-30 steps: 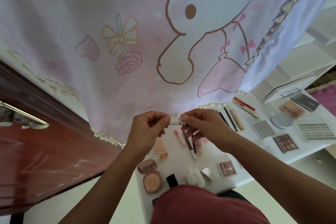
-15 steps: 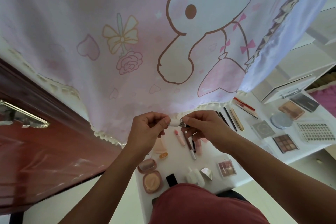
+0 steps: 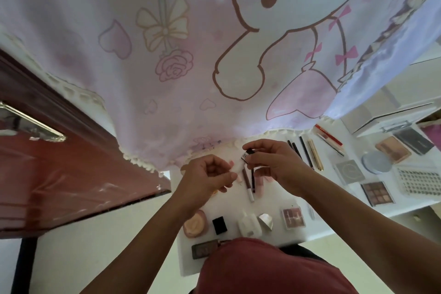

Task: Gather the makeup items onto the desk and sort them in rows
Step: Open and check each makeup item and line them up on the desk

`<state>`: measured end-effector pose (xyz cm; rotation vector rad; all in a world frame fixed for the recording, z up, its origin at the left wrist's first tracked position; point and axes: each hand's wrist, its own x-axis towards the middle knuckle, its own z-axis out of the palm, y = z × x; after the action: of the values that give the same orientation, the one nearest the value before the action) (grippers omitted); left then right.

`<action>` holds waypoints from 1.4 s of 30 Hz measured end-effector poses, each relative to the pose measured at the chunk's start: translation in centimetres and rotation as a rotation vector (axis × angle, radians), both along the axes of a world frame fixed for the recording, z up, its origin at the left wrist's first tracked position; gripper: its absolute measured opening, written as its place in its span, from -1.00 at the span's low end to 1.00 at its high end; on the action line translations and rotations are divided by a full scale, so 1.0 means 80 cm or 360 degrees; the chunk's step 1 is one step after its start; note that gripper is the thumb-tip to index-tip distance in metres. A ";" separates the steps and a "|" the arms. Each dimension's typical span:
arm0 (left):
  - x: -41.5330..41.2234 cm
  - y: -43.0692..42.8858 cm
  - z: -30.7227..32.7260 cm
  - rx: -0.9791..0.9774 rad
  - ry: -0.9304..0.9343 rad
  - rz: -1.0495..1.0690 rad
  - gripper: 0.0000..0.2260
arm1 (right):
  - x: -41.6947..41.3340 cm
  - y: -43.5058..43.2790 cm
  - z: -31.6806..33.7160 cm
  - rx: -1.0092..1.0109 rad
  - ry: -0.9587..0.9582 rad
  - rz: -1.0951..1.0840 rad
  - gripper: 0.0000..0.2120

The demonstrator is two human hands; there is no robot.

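Mostly done: many makeup items [image 3: 293, 218] lie in rough rows on table [image 3: 272, 203], below and right of fingers. Right hand [image 3: 274, 164] fingers clamp small tube [image 3: 247, 155] above table, not yet placed. Left hand [image 3: 207, 174] fingers curled, cannot tell if holding anything.

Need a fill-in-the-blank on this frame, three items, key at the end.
1. The right hand pinches a tube with a ___ tip.
2. The black box lies on the ___ desk.
3. The gold pencil lies to the ___ of the right hand.
Missing words: black; white; right.
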<state>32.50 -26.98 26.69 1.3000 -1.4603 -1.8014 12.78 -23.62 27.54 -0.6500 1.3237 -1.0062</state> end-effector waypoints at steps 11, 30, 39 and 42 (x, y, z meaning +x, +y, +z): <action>-0.038 0.026 -0.051 0.0277 -0.0092 0.0413 -0.82 | -0.029 -0.049 -0.043 0.0199 0.0125 0.0315 -0.79; -0.088 0.061 -0.159 0.0343 -0.0838 0.0827 -0.78 | -0.024 -0.113 -0.152 0.0290 0.0658 0.1022 -0.82; -0.090 0.024 -0.205 0.0139 -0.1383 0.0699 -0.81 | 0.014 -0.163 -0.208 0.0179 0.1079 0.1243 -0.86; -0.092 0.008 -0.216 0.0047 -0.1530 0.0560 -0.81 | 0.023 -0.181 -0.222 0.0166 0.1196 0.1279 -0.83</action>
<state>25.17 -26.36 9.43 2.4399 -1.4640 -0.9715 14.63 -38.08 9.81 -1.4139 1.5148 -0.0106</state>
